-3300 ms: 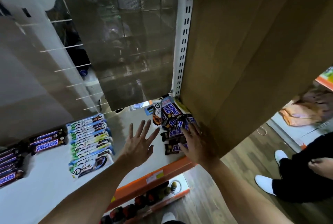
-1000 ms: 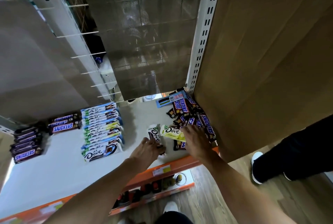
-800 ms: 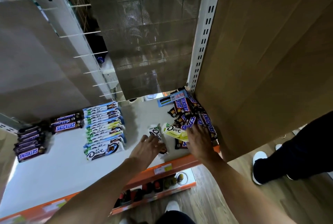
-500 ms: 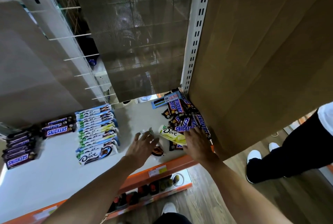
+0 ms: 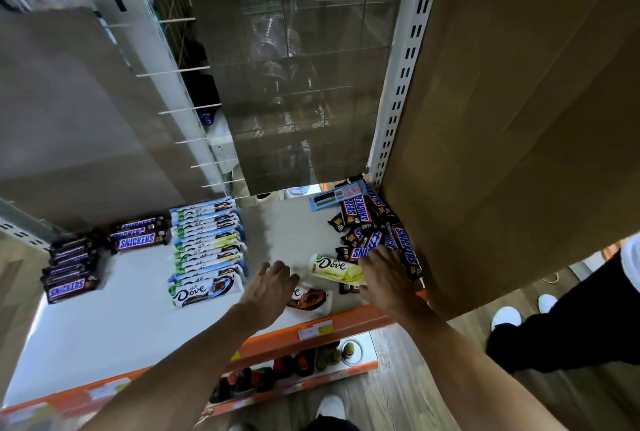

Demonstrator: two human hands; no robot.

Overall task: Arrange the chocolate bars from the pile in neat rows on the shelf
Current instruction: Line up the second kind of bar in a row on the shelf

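Shelf: The flat white metal shelf (image 5: 121,326) has an orange front edge (image 5: 346,321). All the bars lie on it.
Done, Snickers: Two neat rows of dark brown Snickers bars in shiny wrappers lie on the left. One row is at the far left (image 5: 71,268) and one is just beside it (image 5: 138,235).
Done, Dove: A long neat row of white-and-blue Dove bars (image 5: 207,247) lies next to them, near the middle of the shelf.
Left to do: A messy pile of dark brown Snickers bars (image 5: 374,229) sits in the right corner, against the big brown cardboard sheet (image 5: 519,119). The bars point every which way.
Loose bars: A yellow-and-white Dove bar (image 5: 336,268) lies at the front of the pile and touches it. A white Dove bar with a brown swirl (image 5: 311,299) lies just beside it, close to the orange front edge.
Left hand: The left hand (image 5: 270,287) rests on one end of the white Dove bar with a brown swirl. Its fingers look mostly straight, not wrapped round the bar.
Right hand: The right hand (image 5: 384,274) lies on the front of the pile with its fingers stretched out, touching the yellow-and-white Dove bar. I see no bar held in it.
How far: I think a good part is done, but the whole pile is left.
Next: I think the two loose Dove bars go to the Dove row first, then the Snickers bars go to their rows.
Also there: Another person's dark trouser leg (image 5: 571,319) stands at the right.
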